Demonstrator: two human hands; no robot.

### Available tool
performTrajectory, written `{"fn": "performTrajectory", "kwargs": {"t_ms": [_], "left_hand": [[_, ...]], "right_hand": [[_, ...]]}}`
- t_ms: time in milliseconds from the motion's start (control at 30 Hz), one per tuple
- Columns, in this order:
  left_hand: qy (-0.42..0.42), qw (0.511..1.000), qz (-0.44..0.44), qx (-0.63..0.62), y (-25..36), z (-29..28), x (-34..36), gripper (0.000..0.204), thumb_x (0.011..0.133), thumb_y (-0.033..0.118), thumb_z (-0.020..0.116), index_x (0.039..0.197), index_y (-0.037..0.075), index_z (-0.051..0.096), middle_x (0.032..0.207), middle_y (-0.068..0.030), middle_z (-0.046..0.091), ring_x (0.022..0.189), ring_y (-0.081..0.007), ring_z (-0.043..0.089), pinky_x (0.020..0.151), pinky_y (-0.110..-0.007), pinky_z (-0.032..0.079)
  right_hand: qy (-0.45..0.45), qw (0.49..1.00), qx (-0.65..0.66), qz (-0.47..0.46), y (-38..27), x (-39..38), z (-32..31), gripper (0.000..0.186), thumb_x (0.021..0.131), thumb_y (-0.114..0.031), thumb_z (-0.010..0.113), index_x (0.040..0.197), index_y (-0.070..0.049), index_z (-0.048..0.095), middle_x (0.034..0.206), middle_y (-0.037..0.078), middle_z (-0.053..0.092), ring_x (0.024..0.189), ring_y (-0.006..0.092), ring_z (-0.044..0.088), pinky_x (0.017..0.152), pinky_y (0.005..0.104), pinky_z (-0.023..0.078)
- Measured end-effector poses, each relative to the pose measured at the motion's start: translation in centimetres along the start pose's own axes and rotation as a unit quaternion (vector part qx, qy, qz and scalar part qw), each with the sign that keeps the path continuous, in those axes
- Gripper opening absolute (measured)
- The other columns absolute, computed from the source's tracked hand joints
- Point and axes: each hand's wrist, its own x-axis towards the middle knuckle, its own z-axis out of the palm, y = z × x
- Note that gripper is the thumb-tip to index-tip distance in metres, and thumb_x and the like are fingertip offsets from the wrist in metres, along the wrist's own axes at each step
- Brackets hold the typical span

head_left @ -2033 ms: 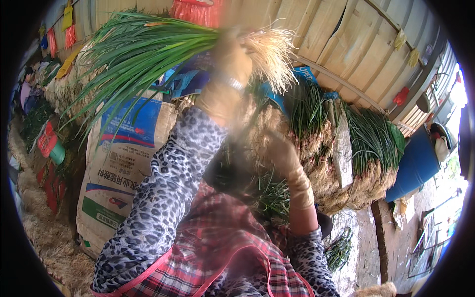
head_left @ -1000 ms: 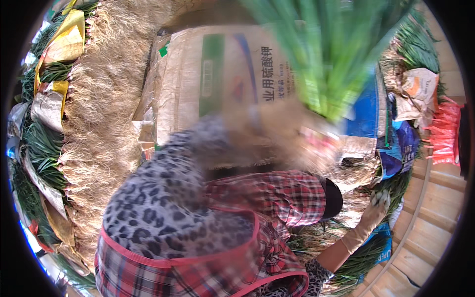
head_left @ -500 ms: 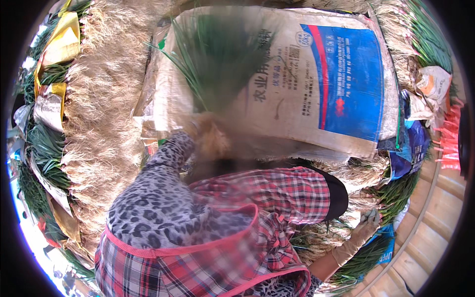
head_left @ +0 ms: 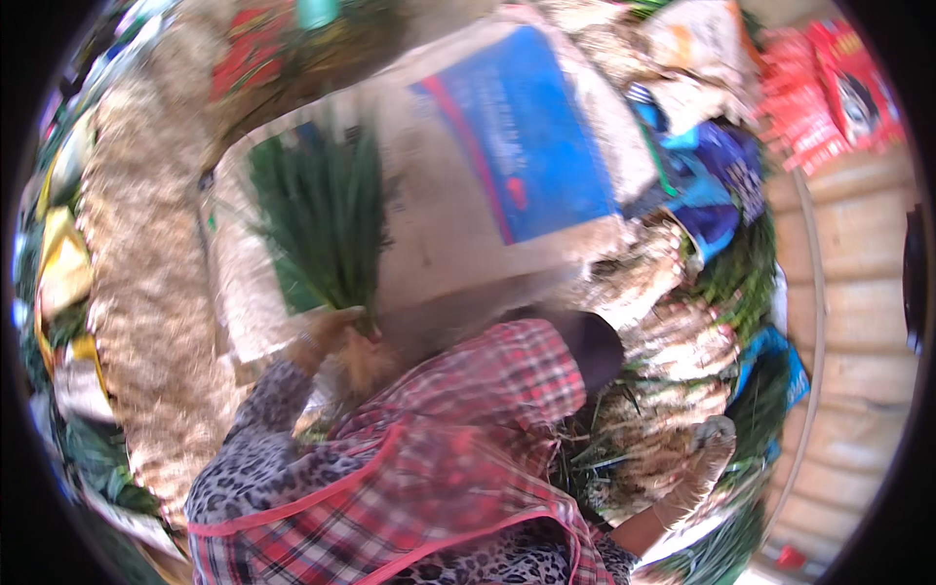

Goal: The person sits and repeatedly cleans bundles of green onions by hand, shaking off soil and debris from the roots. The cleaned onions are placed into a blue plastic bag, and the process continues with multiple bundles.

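My left hand [head_left: 324, 333], in a pale glove, is closed round the lower stems of a bunch of green onions [head_left: 336, 210]. Its dark green leaves fan out away from me over a cream sack with a blue panel [head_left: 409, 234], and its tan roots [head_left: 361, 366] hang toward my lap. Off to the right, my gloved right hand [head_left: 714, 444] is beside rooted green onions [head_left: 673, 336], with its fingers apparently stretched out. Nothing shows in it, though the blur hides detail.
A thick band of pale roots [head_left: 146, 244] runs down the left side, with yellow wrappers [head_left: 63, 258] along its outer edge. Blue and purple bags [head_left: 712, 190] lie at the right, near red packaging [head_left: 829, 93]. Ribbed tan sheeting [head_left: 838, 341] curves along the right edge.
The view has turned, so the sack now looks tilted. Strongly blurred before, the bunch in my left hand shows more sharply now. My right hand stays low on the right.
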Motion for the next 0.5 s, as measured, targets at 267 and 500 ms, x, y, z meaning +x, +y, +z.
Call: {"fn": "performTrajectory", "kwargs": {"t_ms": [267, 500], "left_hand": [[0.273, 0.927, 0.206, 0.152, -4.4, -6.0, 11.7, 0.046, 0.083, 0.026, 0.069, 0.115, -0.004, 0.055, 0.094, -0.0151, 0.067, 0.081, -0.0257, 0.066, 0.061, -0.038, 0.053], [0.203, 0.787, 0.071, 0.579, 6.2, -2.4, 2.8, 0.073, 0.081, 0.061, 0.059, 0.107, -0.007, 0.065, 0.104, -0.0260, 0.066, 0.107, -0.0377, 0.061, 0.092, -0.041, 0.046]], "right_hand": [[-0.126, 0.896, -0.324, 0.274, 7.6, -7.1, 1.0, 0.041, 0.085, -0.010, 0.059, 0.126, -0.008, 0.058, 0.106, 0.013, 0.068, 0.097, 0.0167, 0.063, 0.085, 0.0331, 0.050], [-0.030, 0.821, -0.568, -0.044, 9.9, -0.1, -2.6, 0.031, 0.088, -0.006, 0.055, 0.119, -0.006, 0.061, 0.091, 0.008, 0.067, 0.081, 0.0151, 0.062, 0.072, 0.0284, 0.050]]}}
